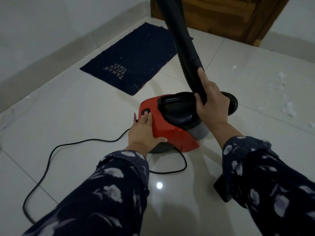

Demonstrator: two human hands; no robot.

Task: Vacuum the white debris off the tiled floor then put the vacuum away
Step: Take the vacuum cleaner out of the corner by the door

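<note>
A red and black canister vacuum [172,128] sits on the glossy tiled floor [85,116] in the middle of the view. My left hand [144,132] rests on its red rear end, fingers straight, fingertips on the black button there. My right hand [211,103] grips the black tube [184,41], which rises toward the top of the frame beside the ribbed hose. White debris [283,92] lies scattered on the tiles at the right. A black nozzle part [221,188] shows under my right sleeve.
The black power cord [56,149] snakes across the floor at the left and loops under the vacuum. A dark blue doormat [131,60] with pale lettering lies beyond it. A wooden door [221,16] stands at the back, white walls on either side.
</note>
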